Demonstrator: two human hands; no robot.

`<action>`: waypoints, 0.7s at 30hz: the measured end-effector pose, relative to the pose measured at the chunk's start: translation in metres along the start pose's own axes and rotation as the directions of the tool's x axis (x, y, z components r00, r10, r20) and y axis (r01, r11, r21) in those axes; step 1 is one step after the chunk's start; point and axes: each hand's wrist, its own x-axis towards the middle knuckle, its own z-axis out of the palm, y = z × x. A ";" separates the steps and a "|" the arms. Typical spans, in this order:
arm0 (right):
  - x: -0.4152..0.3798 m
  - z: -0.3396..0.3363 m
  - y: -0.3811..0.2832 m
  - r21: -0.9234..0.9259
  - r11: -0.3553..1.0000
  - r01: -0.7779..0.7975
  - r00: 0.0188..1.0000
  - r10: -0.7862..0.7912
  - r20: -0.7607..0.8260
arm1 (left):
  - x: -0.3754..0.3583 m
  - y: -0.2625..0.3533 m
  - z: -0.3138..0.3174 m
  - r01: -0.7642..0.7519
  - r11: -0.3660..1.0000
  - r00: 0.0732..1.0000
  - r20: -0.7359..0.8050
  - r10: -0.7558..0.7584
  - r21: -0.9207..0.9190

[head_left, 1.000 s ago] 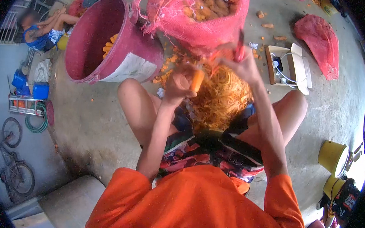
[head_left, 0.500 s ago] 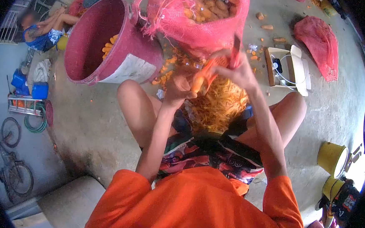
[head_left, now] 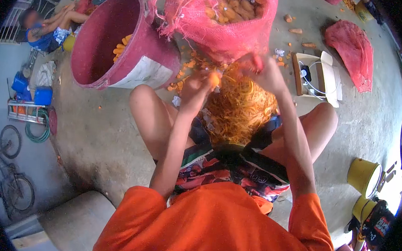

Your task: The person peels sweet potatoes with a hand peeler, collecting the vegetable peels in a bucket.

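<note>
My left hand [head_left: 196, 91] is closed around a peeled orange carrot [head_left: 214, 79], whose end points up and toward me. To its right, my right hand [head_left: 270, 76] is smeared by motion, with its fingers wrapped round a red-handled peeler [head_left: 258, 63]. The peeler's working end is too blurred to make out. Carrot and peeler are apart. Below both hands, between my legs, lies a large heap of orange carrot peelings [head_left: 241, 112]. Just beyond the hands stands a pink mesh sack [head_left: 220, 37] holding many carrots [head_left: 238, 10].
A tilted maroon tub [head_left: 161, 61] at left holds several peeled carrots [head_left: 122, 47]. An open cardboard box [head_left: 329, 80] with a white cable and an empty pink sack [head_left: 350, 49] lie right. Yellow buckets [head_left: 362, 174] stand far right. Another person [head_left: 43, 35] sits at upper left.
My right hand has moved away from the carrot, and the peeler has tipped over. My left hand has turned the carrot's end upward and shifted slightly up.
</note>
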 end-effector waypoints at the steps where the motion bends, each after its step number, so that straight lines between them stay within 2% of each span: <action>1: -0.003 0.007 -0.008 -0.019 0.994 0.112 0.993 -0.111 0.045 | 0.001 -0.003 -0.003 0.063 0.975 0.993 -0.109 -0.041 0.211; 2: -0.004 0.013 -0.013 -0.030 0.976 0.217 0.973 -0.213 0.091 | -0.001 -0.007 -0.006 0.152 0.902 0.973 -0.224 -0.063 0.404; 3: -0.006 0.022 -0.011 -0.026 0.977 0.210 0.974 -0.207 0.093 | -0.001 -0.001 0.007 0.097 0.946 0.974 -0.226 -0.026 0.309; 4: -0.008 0.031 -0.008 -0.012 0.983 0.182 0.972 -0.178 0.153 | -0.001 -0.003 0.009 0.106 0.945 0.973 -0.228 -0.034 0.308; 5: -0.009 0.037 -0.006 -0.004 0.988 0.157 0.965 -0.153 0.212 | 0.003 -0.003 0.012 0.035 0.932 0.976 -0.213 0.045 0.360; 6: -0.010 0.041 -0.006 -0.005 0.988 0.156 0.965 -0.151 0.212 | 0.004 -0.005 0.011 -0.037 0.912 0.973 -0.193 0.126 0.409; 10: -0.010 0.048 -0.010 -0.040 0.970 0.242 0.961 -0.234 0.148 | 0.002 -0.004 0.006 -0.073 0.911 0.972 -0.175 0.156 0.405; 12: -0.011 0.047 -0.011 -0.041 0.965 0.259 0.959 -0.251 0.130 | 0.003 -0.001 0.007 -0.132 0.870 0.967 -0.131 0.218 0.475; 15: -0.011 0.049 -0.012 -0.018 0.970 0.244 0.961 -0.240 0.136 | 0.000 0.005 0.012 -0.114 0.895 0.974 -0.127 0.186 0.432; 21: -0.012 0.051 -0.013 -0.002 0.974 0.227 0.966 -0.225 0.126 | 0.000 0.009 0.012 -0.146 0.892 0.970 -0.117 0.215 0.428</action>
